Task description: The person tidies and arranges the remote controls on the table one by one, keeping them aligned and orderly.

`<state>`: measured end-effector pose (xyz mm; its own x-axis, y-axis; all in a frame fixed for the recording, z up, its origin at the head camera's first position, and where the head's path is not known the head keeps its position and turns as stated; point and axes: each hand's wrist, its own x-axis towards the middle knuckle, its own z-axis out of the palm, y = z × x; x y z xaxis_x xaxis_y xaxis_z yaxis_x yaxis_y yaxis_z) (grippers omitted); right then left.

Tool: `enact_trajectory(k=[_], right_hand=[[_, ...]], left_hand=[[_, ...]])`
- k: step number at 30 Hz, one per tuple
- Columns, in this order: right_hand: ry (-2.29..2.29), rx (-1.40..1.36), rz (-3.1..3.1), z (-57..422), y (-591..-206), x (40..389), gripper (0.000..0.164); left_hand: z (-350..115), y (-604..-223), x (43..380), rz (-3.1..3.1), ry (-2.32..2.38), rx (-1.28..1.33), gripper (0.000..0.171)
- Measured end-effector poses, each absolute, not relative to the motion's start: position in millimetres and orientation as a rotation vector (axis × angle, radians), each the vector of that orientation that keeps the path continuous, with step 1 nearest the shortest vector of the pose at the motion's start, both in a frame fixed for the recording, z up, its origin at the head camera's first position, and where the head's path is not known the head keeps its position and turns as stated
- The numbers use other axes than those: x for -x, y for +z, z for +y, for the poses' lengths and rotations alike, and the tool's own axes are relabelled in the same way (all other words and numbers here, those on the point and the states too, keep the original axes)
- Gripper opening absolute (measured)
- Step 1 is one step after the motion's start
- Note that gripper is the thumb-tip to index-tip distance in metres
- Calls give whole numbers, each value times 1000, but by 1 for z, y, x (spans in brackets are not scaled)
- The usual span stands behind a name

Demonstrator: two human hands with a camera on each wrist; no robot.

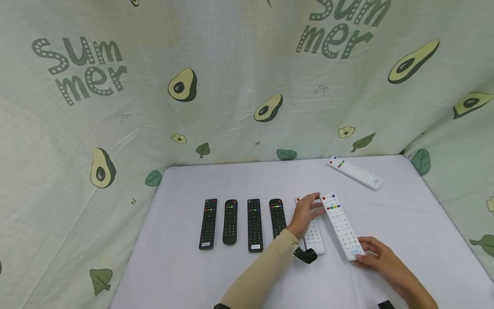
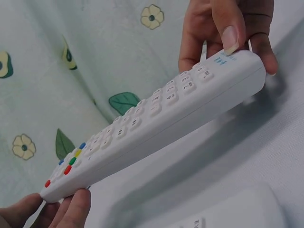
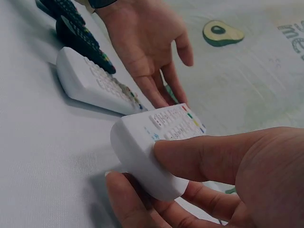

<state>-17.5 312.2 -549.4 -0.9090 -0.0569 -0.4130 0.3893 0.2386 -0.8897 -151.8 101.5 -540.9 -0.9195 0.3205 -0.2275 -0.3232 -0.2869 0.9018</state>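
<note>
A white remote control (image 1: 341, 225) with colored buttons slants between both hands, raised off the white table in the left wrist view. My right hand (image 1: 380, 262) grips its near end, thumb (image 3: 194, 154) on top and fingers beneath. At the far end is my left hand (image 1: 305, 212), its extended fingers (image 2: 78, 206) right at the underside and edge; the right wrist view shows its palm facing over with the thumb spread. Below the left hand a second white remote (image 1: 314, 240) lies on the table, partly covered by hand and wrist.
Several black remotes, among them one at the far left (image 1: 208, 224) and one partly behind the left sleeve (image 1: 277, 214), stand in a row on the left. Another white remote (image 1: 356, 173) lies slanted at the back right. A printed cloth (image 1: 231, 141) hangs behind the table (image 1: 173, 274).
</note>
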Motion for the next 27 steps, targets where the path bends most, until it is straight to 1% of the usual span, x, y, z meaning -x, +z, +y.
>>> enact_trajectory(k=[4, 12, 16, 22, 27], right_hand=[[-1663, -307, 2187, 310, -548, 20, 64], [-1573, -317, 2304, 300, -547, 23, 61], [-1525, -344, 2311, 296, -545, 26, 63], [-1508, -302, 2342, 292, -543, 27, 66], [-1461, -262, 2400, 289, -542, 31, 64]], left_hand=[[104, -541, 149, 1565, 2222, -20, 51], [110, -541, 143, 1565, 2210, -29, 57], [111, -539, 141, 1583, 2184, -34, 61], [113, -540, 139, 1607, 2144, -18, 61], [116, -540, 140, 1615, 2112, 0, 62]])
